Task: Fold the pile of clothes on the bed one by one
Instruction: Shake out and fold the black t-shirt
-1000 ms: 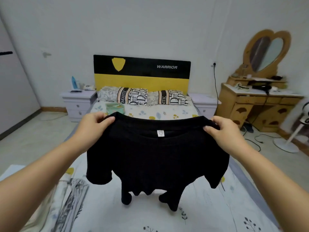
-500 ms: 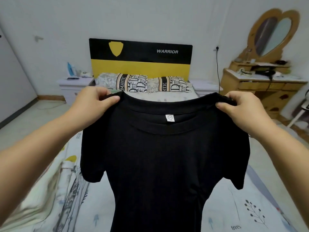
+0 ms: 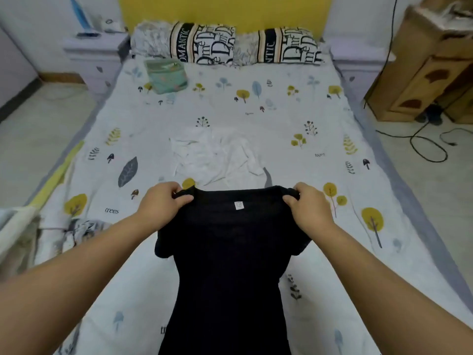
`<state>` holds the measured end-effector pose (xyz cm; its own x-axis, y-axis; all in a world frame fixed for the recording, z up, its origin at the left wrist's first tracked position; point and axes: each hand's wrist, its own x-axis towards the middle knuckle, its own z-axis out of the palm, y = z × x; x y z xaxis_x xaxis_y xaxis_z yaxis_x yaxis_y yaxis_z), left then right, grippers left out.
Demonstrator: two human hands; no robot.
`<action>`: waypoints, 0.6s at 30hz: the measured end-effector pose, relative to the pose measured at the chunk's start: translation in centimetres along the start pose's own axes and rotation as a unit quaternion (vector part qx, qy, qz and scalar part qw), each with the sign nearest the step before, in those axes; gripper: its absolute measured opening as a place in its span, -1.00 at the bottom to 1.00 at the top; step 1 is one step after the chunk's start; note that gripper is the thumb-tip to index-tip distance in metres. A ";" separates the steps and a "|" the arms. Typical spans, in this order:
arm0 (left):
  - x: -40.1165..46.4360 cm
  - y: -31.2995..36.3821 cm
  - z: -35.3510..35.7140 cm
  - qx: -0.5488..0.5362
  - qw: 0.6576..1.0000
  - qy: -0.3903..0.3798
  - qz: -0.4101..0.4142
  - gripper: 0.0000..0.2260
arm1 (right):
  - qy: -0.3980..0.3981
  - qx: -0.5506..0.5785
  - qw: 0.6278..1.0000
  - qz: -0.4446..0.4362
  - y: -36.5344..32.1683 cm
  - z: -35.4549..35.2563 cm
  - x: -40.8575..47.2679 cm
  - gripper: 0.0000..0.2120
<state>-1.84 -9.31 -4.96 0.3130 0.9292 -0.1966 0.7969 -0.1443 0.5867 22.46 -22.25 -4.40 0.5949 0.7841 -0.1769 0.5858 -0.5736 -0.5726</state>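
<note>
A black T-shirt (image 3: 230, 265) with a small white neck label stretches from my hands down over the bed (image 3: 128, 290) toward me. My left hand (image 3: 163, 203) grips its left shoulder seam, thumb on top. My right hand (image 3: 309, 206) grips the right shoulder the same way. Both short sleeves hang loose below my wrists. Just beyond the collar lies a crumpled white garment (image 3: 217, 157) in the middle of the bed. The shirt's hem is out of view at the bottom.
A folded green cloth (image 3: 166, 75) sits near two printed pillows (image 3: 230, 44) at the headboard. A striped fabric bundle (image 3: 38, 239) lies at the bed's left edge. Nightstands flank the bed. A wooden dresser (image 3: 430, 67) and cables (image 3: 430, 147) are on the right.
The head view has tilted down onto the bed. My hands have lowered the shirt from in front of the headboard to low over the bed, and moved closer together.
</note>
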 end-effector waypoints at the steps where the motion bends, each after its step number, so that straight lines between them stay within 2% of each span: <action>1: 1.2 -0.7 1.3 0.007 1.000 -0.010 -0.009 -0.73 | -0.010 -0.004 1.000 0.004 0.9 1.4 1.3 -0.84; 5: 5.8 -3.3 5.4 0.039 0.995 -0.090 -0.030 -0.87 | -0.059 -0.035 0.998 0.015 4.4 6.6 6.0 -0.82; 7: 7.7 -4.3 6.9 0.066 0.991 -0.110 -0.029 -0.85 | -0.069 -0.052 0.996 0.015 5.6 8.4 8.0 -0.82; 9: 9.4 -5.1 8.1 0.091 0.992 -0.081 -0.025 -0.84 | -0.062 -0.051 0.997 0.008 6.5 9.8 9.9 -0.82; 14: 13.4 -6.7 11.3 0.074 0.995 0.069 -0.012 -0.87 | -0.016 -0.013 1.000 -0.021 7.3 12.8 14.6 -0.87; 16: 14.6 -7.4 12.9 0.056 0.995 0.085 -0.014 -0.87 | -0.020 -0.013 0.999 -0.029 7.9 14.4 16.2 -0.90; 18: 15.5 -8.5 14.7 0.055 0.996 0.059 -0.032 -0.86 | -0.062 -0.031 0.998 -0.005 9.1 16.5 17.6 -0.86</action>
<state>3.86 1.34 -24.58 0.2023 0.9704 -0.1321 0.8665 -0.1145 0.4858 29.21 -9.76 -25.91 0.5174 0.8116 -0.2713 0.6270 -0.5753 -0.5253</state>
